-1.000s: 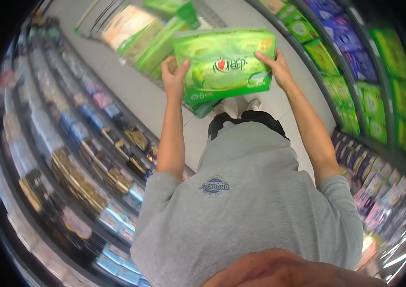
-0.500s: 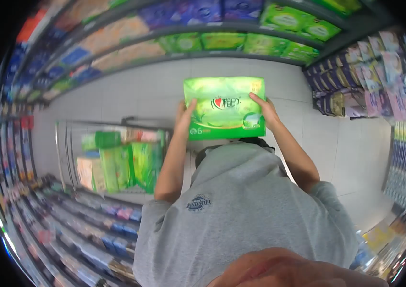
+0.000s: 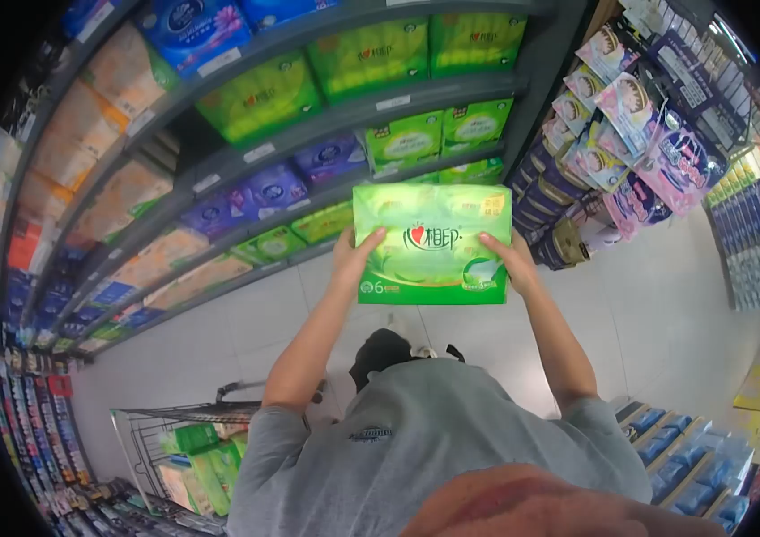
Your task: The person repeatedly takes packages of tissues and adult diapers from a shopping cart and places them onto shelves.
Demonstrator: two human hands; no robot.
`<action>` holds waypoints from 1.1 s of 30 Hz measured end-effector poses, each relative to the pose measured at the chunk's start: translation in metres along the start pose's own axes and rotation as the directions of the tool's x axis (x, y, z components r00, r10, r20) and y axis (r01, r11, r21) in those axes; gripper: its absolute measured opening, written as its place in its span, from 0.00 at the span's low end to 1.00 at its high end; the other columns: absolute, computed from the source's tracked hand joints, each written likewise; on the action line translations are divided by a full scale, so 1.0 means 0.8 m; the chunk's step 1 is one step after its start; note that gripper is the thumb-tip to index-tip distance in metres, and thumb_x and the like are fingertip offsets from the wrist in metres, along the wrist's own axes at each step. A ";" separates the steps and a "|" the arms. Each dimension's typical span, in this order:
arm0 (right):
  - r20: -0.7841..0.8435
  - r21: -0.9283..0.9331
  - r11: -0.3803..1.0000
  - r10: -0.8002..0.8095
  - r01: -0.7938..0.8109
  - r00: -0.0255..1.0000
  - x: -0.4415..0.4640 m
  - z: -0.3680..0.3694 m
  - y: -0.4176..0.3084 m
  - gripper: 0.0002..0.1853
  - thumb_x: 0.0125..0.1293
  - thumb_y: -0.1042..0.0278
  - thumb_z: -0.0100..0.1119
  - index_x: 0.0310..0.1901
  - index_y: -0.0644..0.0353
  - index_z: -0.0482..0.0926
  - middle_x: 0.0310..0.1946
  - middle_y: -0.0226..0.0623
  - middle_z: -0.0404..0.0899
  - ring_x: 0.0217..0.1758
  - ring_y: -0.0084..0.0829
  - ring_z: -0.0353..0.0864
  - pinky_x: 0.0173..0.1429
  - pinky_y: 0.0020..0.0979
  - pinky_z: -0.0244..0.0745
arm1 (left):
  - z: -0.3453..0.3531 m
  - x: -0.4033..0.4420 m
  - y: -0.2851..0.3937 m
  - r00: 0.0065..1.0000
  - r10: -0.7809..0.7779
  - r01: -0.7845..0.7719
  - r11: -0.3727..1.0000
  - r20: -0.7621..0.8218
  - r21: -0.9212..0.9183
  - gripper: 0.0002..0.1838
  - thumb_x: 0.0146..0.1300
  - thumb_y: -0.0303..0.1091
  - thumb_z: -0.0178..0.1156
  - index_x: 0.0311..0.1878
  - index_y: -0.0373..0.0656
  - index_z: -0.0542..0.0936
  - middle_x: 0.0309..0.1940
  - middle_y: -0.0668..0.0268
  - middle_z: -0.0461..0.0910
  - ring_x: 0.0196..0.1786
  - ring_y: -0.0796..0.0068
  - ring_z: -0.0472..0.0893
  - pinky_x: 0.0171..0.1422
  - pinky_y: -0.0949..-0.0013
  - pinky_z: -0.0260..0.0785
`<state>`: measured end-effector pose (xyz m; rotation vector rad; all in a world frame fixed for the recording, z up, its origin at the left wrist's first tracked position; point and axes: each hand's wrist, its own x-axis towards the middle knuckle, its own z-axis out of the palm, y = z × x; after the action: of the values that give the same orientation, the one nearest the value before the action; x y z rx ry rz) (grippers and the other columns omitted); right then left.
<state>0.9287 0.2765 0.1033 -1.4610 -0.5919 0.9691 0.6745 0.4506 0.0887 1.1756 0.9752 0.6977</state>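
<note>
A green six-pack of tissues (image 3: 434,268), with a red heart and dark lettering on its front, is held out before my chest. My left hand (image 3: 355,256) grips its left side, thumb lying on the front face. On the opposite edge my right hand (image 3: 516,259) clasps it the same way. The fingers behind the pack are hidden. Beyond it stand shelves with similar green tissue packs (image 3: 369,61), some with the same heart logo.
A wire shopping cart (image 3: 143,447) holding several green packs stands at the lower left. Curving shelves (image 3: 246,154) of blue, purple and orange packs run along the far side. Hanging pink and white packages (image 3: 640,161) fill a rack at the right. Blue goods (image 3: 693,465) sit at lower right.
My view has turned and come closer to the shelves, and the cart now sits lower in view. Both hands still hold the tissue pack, which appears slightly lower and further right.
</note>
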 end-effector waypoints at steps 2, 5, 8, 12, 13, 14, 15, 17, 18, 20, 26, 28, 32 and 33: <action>0.034 -0.043 0.993 -0.112 0.113 0.993 0.035 -0.003 -0.045 0.41 0.51 0.54 0.74 0.59 0.74 0.66 0.50 0.49 0.77 0.52 0.35 0.78 0.57 0.32 0.73 | 0.014 0.033 0.055 0.990 0.133 -0.134 0.991 0.036 0.008 0.38 0.54 0.41 0.71 0.61 0.28 0.66 0.50 0.51 0.77 0.50 0.67 0.79 0.53 0.67 0.72; 0.066 -0.150 0.944 -0.287 0.294 0.956 0.091 0.000 -0.131 0.39 0.48 0.60 0.76 0.58 0.70 0.67 0.50 0.45 0.78 0.52 0.33 0.78 0.58 0.31 0.72 | 0.026 0.079 0.150 0.920 0.376 -0.391 0.902 0.111 0.184 0.40 0.50 0.40 0.74 0.61 0.29 0.66 0.51 0.53 0.77 0.52 0.68 0.77 0.56 0.68 0.70; 0.072 -0.220 0.859 -0.459 0.463 0.886 0.153 0.002 -0.221 0.38 0.48 0.61 0.76 0.58 0.69 0.68 0.49 0.44 0.78 0.52 0.32 0.78 0.58 0.31 0.73 | 0.036 0.134 0.243 0.799 0.530 -0.593 0.774 0.284 0.225 0.46 0.42 0.37 0.78 0.63 0.34 0.64 0.54 0.56 0.75 0.55 0.67 0.76 0.61 0.66 0.68; 0.112 -0.300 0.604 -0.747 0.739 0.656 0.235 0.018 -0.358 0.31 0.50 0.65 0.74 0.54 0.67 0.71 0.46 0.41 0.80 0.48 0.31 0.79 0.55 0.31 0.74 | 0.049 0.218 0.377 0.578 0.761 -0.816 0.540 0.295 0.207 0.43 0.41 0.37 0.79 0.58 0.33 0.66 0.50 0.55 0.77 0.52 0.65 0.78 0.58 0.64 0.72; 0.126 -0.321 0.536 -0.793 0.781 0.597 0.260 0.017 -0.380 0.25 0.52 0.67 0.73 0.50 0.66 0.74 0.42 0.39 0.81 0.44 0.29 0.81 0.52 0.30 0.75 | 0.052 0.234 0.403 0.502 0.800 -0.865 0.463 0.328 0.196 0.43 0.42 0.36 0.78 0.59 0.33 0.65 0.51 0.55 0.76 0.52 0.65 0.78 0.57 0.64 0.71; 0.147 -0.389 0.502 -0.794 0.772 0.590 0.292 0.005 -0.400 0.28 0.50 0.64 0.74 0.50 0.68 0.74 0.43 0.40 0.81 0.45 0.30 0.80 0.52 0.30 0.75 | 0.055 0.253 0.425 0.429 0.845 -0.901 0.373 0.320 0.224 0.40 0.43 0.37 0.78 0.58 0.33 0.68 0.50 0.56 0.77 0.50 0.65 0.79 0.56 0.64 0.72; 0.168 -0.452 0.465 -0.794 0.761 0.584 0.323 -0.008 -0.418 0.31 0.48 0.62 0.75 0.50 0.69 0.74 0.44 0.40 0.81 0.46 0.30 0.80 0.53 0.30 0.74 | 0.056 0.269 0.443 0.352 0.882 -0.926 0.279 0.315 0.254 0.38 0.43 0.38 0.78 0.56 0.34 0.70 0.48 0.57 0.79 0.49 0.66 0.80 0.55 0.65 0.72; 0.295 -0.473 0.325 -0.817 0.819 0.495 0.361 -0.003 -0.453 0.25 0.49 0.66 0.74 0.47 0.68 0.77 0.42 0.37 0.82 0.44 0.30 0.81 0.50 0.30 0.75 | 0.070 0.285 0.473 0.359 0.888 -0.931 0.317 0.288 0.181 0.39 0.42 0.32 0.78 0.57 0.35 0.69 0.51 0.57 0.77 0.51 0.66 0.79 0.56 0.64 0.72; 0.287 -0.504 0.343 -0.799 0.792 0.529 0.383 -0.001 -0.465 0.25 0.49 0.67 0.75 0.47 0.67 0.77 0.41 0.37 0.82 0.45 0.29 0.81 0.51 0.30 0.75 | 0.075 0.296 0.481 0.369 0.890 -0.929 0.355 0.267 0.099 0.40 0.40 0.27 0.78 0.59 0.35 0.68 0.54 0.58 0.75 0.53 0.66 0.77 0.57 0.64 0.71; 0.304 -0.574 0.341 -0.756 0.745 0.580 0.425 0.000 -0.483 0.27 0.46 0.65 0.77 0.47 0.67 0.77 0.42 0.37 0.82 0.45 0.29 0.81 0.51 0.30 0.75 | 0.075 0.333 0.490 0.327 0.905 -0.943 0.291 0.272 0.162 0.41 0.40 0.27 0.79 0.59 0.35 0.68 0.53 0.59 0.76 0.53 0.67 0.77 0.57 0.64 0.71; 0.322 -0.276 0.485 -0.767 0.830 0.555 0.486 0.043 -0.515 0.32 0.44 0.78 0.75 0.54 0.67 0.74 0.47 0.38 0.81 0.48 0.29 0.79 0.52 0.33 0.77 | 0.090 0.418 0.507 0.399 0.890 -0.882 0.307 0.221 0.356 0.37 0.39 0.31 0.79 0.54 0.33 0.73 0.47 0.58 0.80 0.49 0.67 0.79 0.54 0.67 0.73; 0.346 -0.247 0.521 -0.740 0.817 0.576 0.510 0.046 -0.521 0.29 0.46 0.78 0.74 0.53 0.66 0.75 0.47 0.38 0.81 0.47 0.29 0.79 0.50 0.33 0.78 | 0.092 0.426 0.509 0.410 0.889 -0.847 0.287 0.206 0.448 0.36 0.40 0.31 0.79 0.54 0.33 0.73 0.47 0.57 0.80 0.49 0.67 0.80 0.53 0.67 0.73; 0.337 -0.307 0.513 -0.730 0.802 0.595 0.546 0.046 -0.528 0.29 0.45 0.76 0.75 0.52 0.65 0.75 0.45 0.39 0.81 0.47 0.30 0.80 0.48 0.33 0.78 | 0.096 0.438 0.512 0.341 0.910 -0.823 0.167 0.237 0.542 0.36 0.41 0.32 0.78 0.55 0.33 0.72 0.46 0.56 0.81 0.47 0.67 0.81 0.52 0.68 0.73; 0.336 -0.304 0.511 -0.732 0.804 0.592 0.553 0.044 -0.530 0.29 0.45 0.76 0.75 0.52 0.65 0.75 0.45 0.39 0.81 0.47 0.30 0.80 0.48 0.33 0.78 | 0.099 0.438 0.515 0.338 0.911 -0.823 0.163 0.238 0.544 0.36 0.41 0.32 0.78 0.55 0.33 0.72 0.46 0.56 0.81 0.47 0.67 0.81 0.52 0.68 0.73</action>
<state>1.2058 0.7231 0.4212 -1.2534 -1.5209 0.2161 0.9139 0.8285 0.4026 2.3774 0.4991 1.5074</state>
